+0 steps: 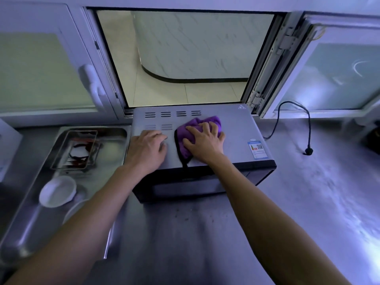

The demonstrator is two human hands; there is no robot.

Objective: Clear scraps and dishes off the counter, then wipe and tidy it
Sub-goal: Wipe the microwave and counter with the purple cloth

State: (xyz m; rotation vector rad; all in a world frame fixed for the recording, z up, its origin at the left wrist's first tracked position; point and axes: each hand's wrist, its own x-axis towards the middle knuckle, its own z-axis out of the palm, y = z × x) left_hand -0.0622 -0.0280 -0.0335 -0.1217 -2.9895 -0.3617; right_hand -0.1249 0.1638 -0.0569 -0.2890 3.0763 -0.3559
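Landmark: the microwave [205, 145], mid-counter.

Nearest me, in front of the microwave door: bare steel counter [185, 233] with a scatter of dark specks. I'd call them crumbs, though the view is soft there and they could be stains. Not yet wiped, by the look of it.

Left of the microwave: sink basin [24, 212] holding a white bowl [58, 191] and, behind it, a steel tray [75, 149] with dark red scraps.

On the microwave top: left hand [147, 149] lies flat, fingers straight and close together, bracing the casing. Right hand [204, 140] presses the purple cloth [189, 136], fingers spread wide over it.

My judgement on the wipe: keep the palm flat, run overlapping passes toward the front edge, stay light over the vent slots [172, 114] at the rear, and avoid soaking the label [257, 149] on the right.

Right of the microwave: unplugged black cord [308, 151] on the counter.

Behind it: open window [185, 58].
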